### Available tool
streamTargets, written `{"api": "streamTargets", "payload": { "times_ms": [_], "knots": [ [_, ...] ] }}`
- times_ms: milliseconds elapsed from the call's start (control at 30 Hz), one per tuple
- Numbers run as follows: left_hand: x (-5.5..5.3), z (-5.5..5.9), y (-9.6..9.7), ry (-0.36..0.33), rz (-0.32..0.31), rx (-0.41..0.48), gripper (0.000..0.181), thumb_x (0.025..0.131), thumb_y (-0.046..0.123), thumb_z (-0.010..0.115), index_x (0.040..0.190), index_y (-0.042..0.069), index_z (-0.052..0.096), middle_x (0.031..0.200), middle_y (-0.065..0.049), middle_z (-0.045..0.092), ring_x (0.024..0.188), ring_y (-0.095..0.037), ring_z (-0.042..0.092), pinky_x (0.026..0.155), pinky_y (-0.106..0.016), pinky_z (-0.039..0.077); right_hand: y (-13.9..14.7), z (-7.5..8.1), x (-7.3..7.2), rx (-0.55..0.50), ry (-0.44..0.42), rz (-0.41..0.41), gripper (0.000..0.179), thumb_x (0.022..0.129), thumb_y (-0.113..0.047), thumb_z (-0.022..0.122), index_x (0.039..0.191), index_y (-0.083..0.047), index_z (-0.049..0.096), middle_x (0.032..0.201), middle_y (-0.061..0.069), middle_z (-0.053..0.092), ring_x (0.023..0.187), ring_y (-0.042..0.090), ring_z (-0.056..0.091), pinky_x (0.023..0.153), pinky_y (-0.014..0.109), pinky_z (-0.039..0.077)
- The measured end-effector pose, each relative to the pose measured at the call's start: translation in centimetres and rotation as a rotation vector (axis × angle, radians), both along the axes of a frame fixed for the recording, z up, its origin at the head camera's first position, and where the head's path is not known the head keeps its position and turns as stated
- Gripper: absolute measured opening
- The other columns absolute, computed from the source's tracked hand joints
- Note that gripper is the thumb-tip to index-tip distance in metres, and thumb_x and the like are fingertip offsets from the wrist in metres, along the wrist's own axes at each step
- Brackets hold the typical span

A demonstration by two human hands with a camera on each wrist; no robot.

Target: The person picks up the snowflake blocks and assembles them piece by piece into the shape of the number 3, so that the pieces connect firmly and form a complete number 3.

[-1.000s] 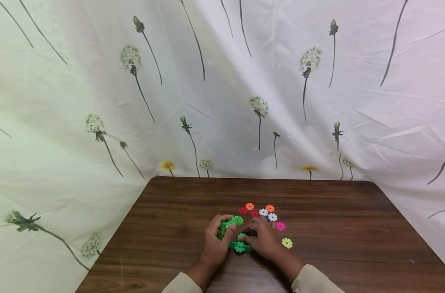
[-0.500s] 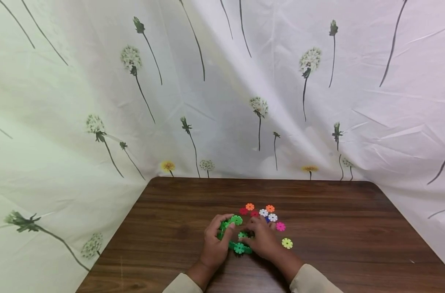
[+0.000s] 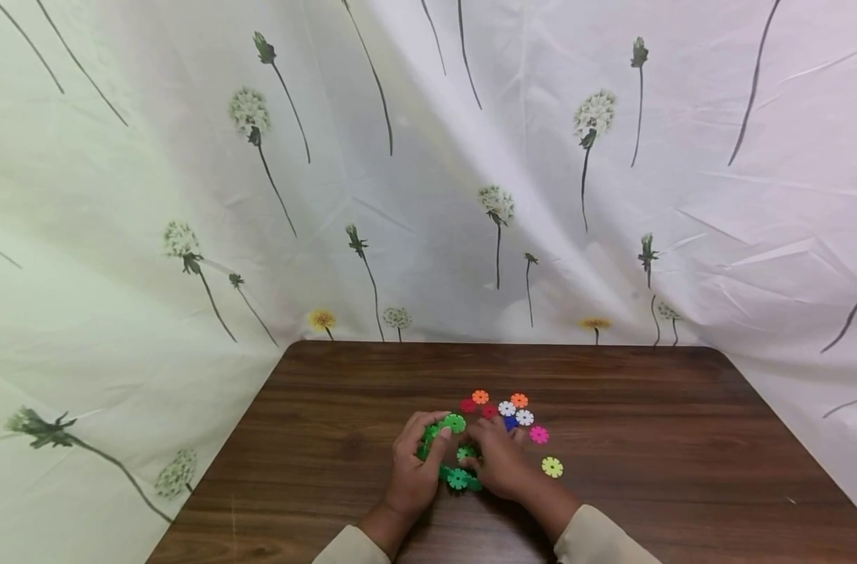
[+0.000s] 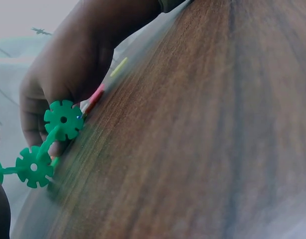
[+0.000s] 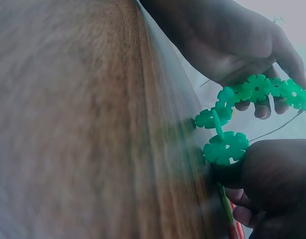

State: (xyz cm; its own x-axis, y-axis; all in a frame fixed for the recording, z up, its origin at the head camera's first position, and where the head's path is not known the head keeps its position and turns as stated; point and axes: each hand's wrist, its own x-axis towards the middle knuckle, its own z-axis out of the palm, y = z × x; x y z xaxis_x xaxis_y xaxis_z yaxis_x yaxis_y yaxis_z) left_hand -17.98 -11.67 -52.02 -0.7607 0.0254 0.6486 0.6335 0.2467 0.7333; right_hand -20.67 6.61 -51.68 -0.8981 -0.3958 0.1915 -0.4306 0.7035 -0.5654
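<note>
A curved chain of green flower-shaped interlocking discs (image 3: 458,479) lies between the two hands in the head view. My left hand (image 3: 413,470) grips its left side, thumb in front and fingers behind. In the right wrist view the chain (image 5: 257,88) runs along that hand's fingers. My right hand (image 3: 502,462) pinches the chain's other end, close above the table. Its fingers partly hide the end disc (image 5: 226,148), which stands at an angle to its neighbour. From the left wrist, two discs (image 4: 63,119) show joined by an edge-on one at the right hand's fingertips.
On the brown wooden table (image 3: 316,439), loose discs lie beyond the right hand: orange (image 3: 480,397), red (image 3: 468,406), white (image 3: 524,417), blue (image 3: 511,422) and pink (image 3: 539,435). A yellow disc (image 3: 552,467) lies right of the wrist. A flower-printed cloth (image 3: 428,235) hangs behind.
The right hand has shifted slightly left, and more of the blue disc shows behind it. The chain's near part has moved slightly with it; the left hand keeps its grip.
</note>
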Motion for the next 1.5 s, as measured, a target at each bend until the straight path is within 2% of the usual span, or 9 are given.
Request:
{"api": "streamTargets", "payload": {
  "times_ms": [133, 300, 500, 767, 967, 1067, 1167, 1333, 1500],
  "knots": [
    [-0.1, 0.0, 0.0, -0.006, -0.004, -0.005, 0.025, 0.109, 0.007, 0.065, 0.131, 0.018, 0.072, 0.12, -0.002, 0.072, 0.11, -0.01, 0.07, 0.095, -0.026, 0.06, 0.0, 0.2, 0.0, -0.028, -0.029, 0.007, 0.029, 0.092, -0.017, 0.087, 0.119, -0.012, 0.08, 0.121, 0.005, 0.075, 0.114, 0.026, 0.054, 0.094, 0.063, 0.029],
    [-0.1, 0.0, 0.0, -0.011, -0.006, -0.001, 0.022, 0.109, 0.007, 0.065, 0.13, 0.007, 0.072, 0.121, -0.003, 0.072, 0.112, -0.01, 0.07, 0.096, -0.026, 0.06, 0.0, 0.4, 0.2, -0.05, -0.056, 0.007, 0.027, 0.091, -0.011, 0.087, 0.118, -0.014, 0.081, 0.12, 0.005, 0.074, 0.114, 0.026, 0.053, 0.096, 0.065, 0.028],
    [-0.1, 0.0, 0.0, 0.012, -0.009, -0.001, 0.022, 0.108, 0.005, 0.065, 0.129, 0.0, 0.071, 0.119, -0.005, 0.071, 0.111, -0.011, 0.07, 0.095, -0.025, 0.06, 0.0, 0.3, 0.2, -0.087, -0.033, -0.019, 0.022, 0.089, -0.011, 0.089, 0.107, -0.015, 0.078, 0.113, 0.002, 0.072, 0.109, 0.023, 0.053, 0.091, 0.056, 0.026],
    [0.1, 0.2, -0.2, -0.025, -0.022, 0.006, 0.023, 0.109, 0.008, 0.065, 0.131, 0.011, 0.072, 0.121, -0.005, 0.071, 0.113, -0.01, 0.07, 0.096, -0.026, 0.06, 0.1, 0.1, -0.2, -0.131, -0.032, -0.038, 0.022, 0.09, -0.018, 0.089, 0.11, -0.017, 0.078, 0.095, -0.005, 0.074, 0.095, 0.015, 0.055, 0.091, 0.054, 0.025],
    [0.1, 0.1, -0.1, -0.023, -0.016, 0.009, 0.029, 0.11, 0.007, 0.064, 0.136, 0.018, 0.07, 0.123, -0.005, 0.071, 0.114, -0.012, 0.069, 0.098, -0.025, 0.058, 0.6, 0.0, -0.3, -0.201, 0.012, -0.07, 0.032, 0.097, -0.019, 0.083, 0.129, -0.018, 0.077, 0.11, -0.003, 0.078, 0.097, 0.012, 0.067, 0.096, 0.045, 0.045],
    [0.0, 0.1, -0.1, -0.017, -0.016, 0.014, 0.029, 0.11, 0.008, 0.063, 0.136, 0.018, 0.07, 0.124, -0.007, 0.071, 0.115, -0.015, 0.069, 0.099, -0.024, 0.057, 0.8, 0.2, -0.2, -0.265, 0.031, -0.075, 0.036, 0.099, -0.016, 0.08, 0.134, -0.018, 0.075, 0.118, 0.002, 0.079, 0.092, 0.009, 0.065, 0.081, 0.032, 0.056],
    [0.0, 0.1, 0.0, -0.01, -0.017, 0.017, 0.029, 0.11, 0.007, 0.063, 0.137, 0.017, 0.07, 0.125, -0.008, 0.071, 0.116, -0.018, 0.069, 0.1, -0.023, 0.057, 0.9, 0.5, -0.1, -0.324, 0.024, -0.069, 0.035, 0.099, -0.013, 0.08, 0.133, -0.016, 0.076, 0.12, 0.004, 0.08, 0.088, 0.008, 0.063, 0.076, 0.026, 0.056],
    [0.0, 0.2, 0.0, 0.016, -0.01, 0.014, 0.032, 0.109, 0.005, 0.063, 0.138, 0.018, 0.069, 0.125, -0.006, 0.072, 0.117, -0.018, 0.069, 0.1, -0.024, 0.056, 0.8, 1.0, 0.3, -0.395, 0.003, -0.033, 0.042, 0.098, -0.007, 0.078, 0.14, -0.008, 0.072, 0.137, 0.009, 0.076, 0.112, 0.022, 0.072, 0.09, 0.032, 0.061],
    [0.1, 0.3, 0.1, 0.057, 0.008, 0.001, 0.036, 0.108, 0.003, 0.064, 0.139, 0.02, 0.069, 0.124, -0.004, 0.072, 0.116, -0.019, 0.069, 0.099, -0.027, 0.058, 0.8, 1.3, 0.7, -0.48, -0.043, 0.001, 0.042, 0.102, -0.005, 0.073, 0.143, -0.005, 0.069, 0.147, 0.016, 0.07, 0.132, 0.038, 0.069, 0.099, 0.041, 0.063]
  ]
}}
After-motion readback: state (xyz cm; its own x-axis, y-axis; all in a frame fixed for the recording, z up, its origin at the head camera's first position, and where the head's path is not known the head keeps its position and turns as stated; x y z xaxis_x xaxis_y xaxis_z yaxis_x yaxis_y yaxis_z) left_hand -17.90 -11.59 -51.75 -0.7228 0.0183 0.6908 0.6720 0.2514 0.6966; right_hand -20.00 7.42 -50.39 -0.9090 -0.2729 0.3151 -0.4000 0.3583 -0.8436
